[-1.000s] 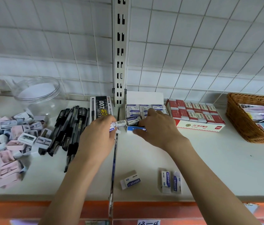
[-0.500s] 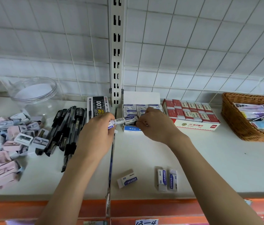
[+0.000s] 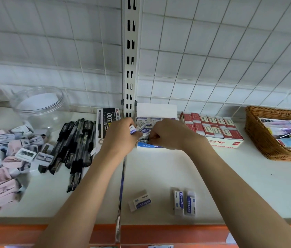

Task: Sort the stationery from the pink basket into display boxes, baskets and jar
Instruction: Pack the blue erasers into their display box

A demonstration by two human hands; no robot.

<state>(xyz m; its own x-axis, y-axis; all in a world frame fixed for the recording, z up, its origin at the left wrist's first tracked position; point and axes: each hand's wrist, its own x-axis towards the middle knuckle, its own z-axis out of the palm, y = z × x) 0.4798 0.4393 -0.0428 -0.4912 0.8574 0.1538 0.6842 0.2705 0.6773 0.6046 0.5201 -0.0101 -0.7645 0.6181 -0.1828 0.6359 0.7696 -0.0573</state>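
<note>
We see left hand (image 3: 121, 138) pinching sleeved eraser (image 3: 135, 129) by long sides; right hand (image 3: 169, 135) fingers curled into eraser display box (image 3: 156, 111) at shelf (image 3: 248, 176) back edge, contents hidden. We judge eraser light, firm, sleeve slippery.

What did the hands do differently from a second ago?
The right hand pulled back from deep in the eraser box to its front edge, fingers now curled there. The left hand kept holding its eraser beside the box. The three erasers lying on the shelf, the pens and the jar stayed put.
</note>
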